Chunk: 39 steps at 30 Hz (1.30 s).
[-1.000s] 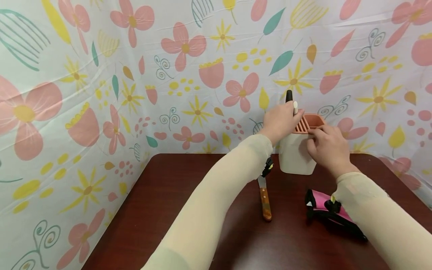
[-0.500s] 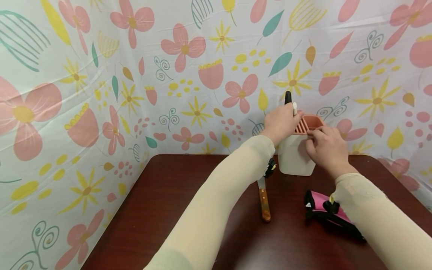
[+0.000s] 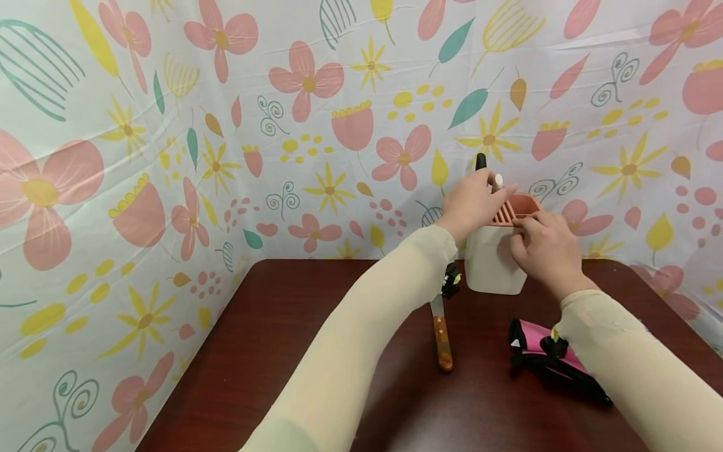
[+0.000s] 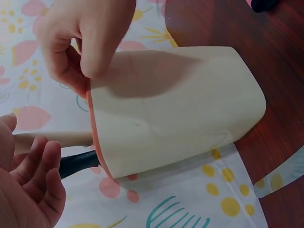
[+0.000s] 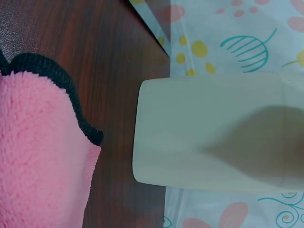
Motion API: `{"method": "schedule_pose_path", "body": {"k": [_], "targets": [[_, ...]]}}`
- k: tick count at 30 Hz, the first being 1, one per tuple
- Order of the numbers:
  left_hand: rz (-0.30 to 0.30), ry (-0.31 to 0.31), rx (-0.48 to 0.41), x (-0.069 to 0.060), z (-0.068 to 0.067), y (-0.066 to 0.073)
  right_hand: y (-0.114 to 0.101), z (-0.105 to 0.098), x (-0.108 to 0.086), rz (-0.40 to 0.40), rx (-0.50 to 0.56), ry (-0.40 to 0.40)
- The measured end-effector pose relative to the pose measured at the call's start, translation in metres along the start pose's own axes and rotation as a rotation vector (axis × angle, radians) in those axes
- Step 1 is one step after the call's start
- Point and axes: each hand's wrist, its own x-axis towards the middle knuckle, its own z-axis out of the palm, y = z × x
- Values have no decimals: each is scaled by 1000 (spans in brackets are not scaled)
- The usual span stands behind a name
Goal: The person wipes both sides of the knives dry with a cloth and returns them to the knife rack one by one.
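Beige handle between thumb and curled fingers of the left hand, next to a black handle; the right hand pinches an orange rim. Both handles enter the upright white holder at the table's far edge, beyond a wooden-handled tool and pink cloth item. Pulling the beige handle sideways could tip the holder, should the right hand's pinch slacken.

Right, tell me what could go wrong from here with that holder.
The holder stands near the table's back edge, so a hard push might slide or tip it, even with the right grip at its top. The black handle sits close beside the light handle in the left grip, so it could get knocked or dragged along.
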Motion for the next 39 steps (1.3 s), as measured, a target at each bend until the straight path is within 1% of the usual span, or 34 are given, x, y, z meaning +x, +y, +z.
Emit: {"method": "schedule_pose_path", "body": {"k": [6,10,12,17,20,27,29,35,39], "targets": [[25,-1,-49,-1,-6,1,-1,-2,0,9,2,-13],[45,-13,-104,-2,-10,-2,-1,-4,-1,25,6,-33],[55,-17,-116,-3,-12,-4,-1,-4,-1,28,9,-45],[70,-28,-113,-4,-17,-7,0,-4,-2,29,10,-60],[71,-45,-112,-4,-19,-7,1,-4,-3,34,12,-62],[114,-70,-54,-5,-19,-5,1,-5,-3,30,20,-55],[109,-71,-52,-4,-19,-5,1,-5,-3,35,22,-54],[85,-45,-34,-2,-20,-3,-1,-4,-2,36,23,-55],[58,-25,-45,-1,-19,-2,-1,-4,-1,28,28,-49]]}}
